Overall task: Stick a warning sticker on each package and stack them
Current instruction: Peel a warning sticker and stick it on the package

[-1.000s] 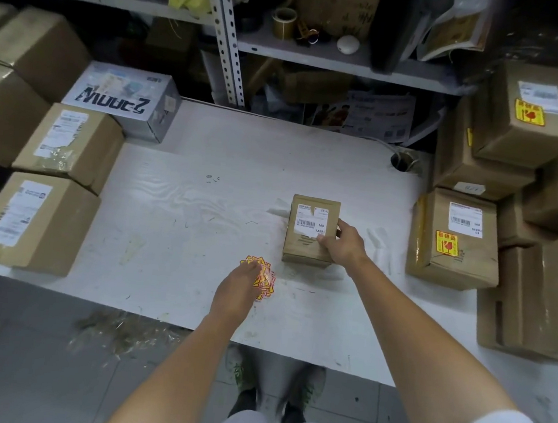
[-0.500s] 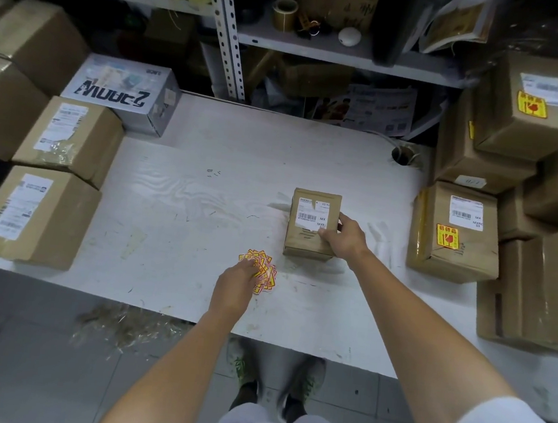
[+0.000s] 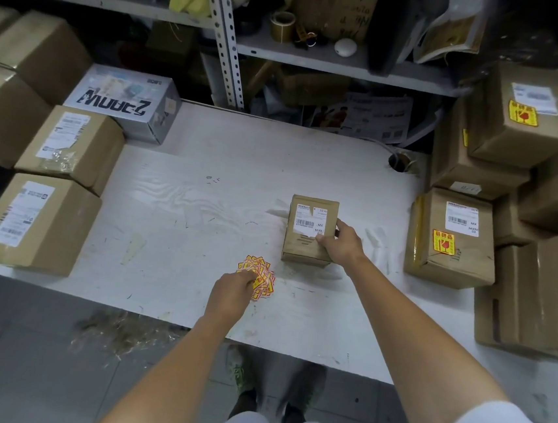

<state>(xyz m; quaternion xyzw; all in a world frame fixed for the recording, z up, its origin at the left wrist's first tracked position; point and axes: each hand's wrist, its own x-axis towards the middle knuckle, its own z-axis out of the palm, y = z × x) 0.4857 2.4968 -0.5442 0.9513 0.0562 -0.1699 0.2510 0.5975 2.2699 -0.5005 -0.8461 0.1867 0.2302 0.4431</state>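
1. Head view shows us the box lying flat near the middle of the table, label up, with no warning sticker on it yet.
2. Our right hand grips its near right corner, thumb on top beside the label, fingers wrapped down the side.
3. Our left hand is at the stickers, a fanned pile just beside the box. Its fingers curl down onto the pile, but the back of the hand hides whether they pinch one.
4. We judge the step in hand is taking a single sticker, so we should lift the top one by a corner and let no others cling to it.
5. We should hold the box firm, lay the sticker on bare cardboard below the label, clear of the barcode, and smooth it flat.
6. The right stack carries stickers and the left boxes show none, so much work seems left
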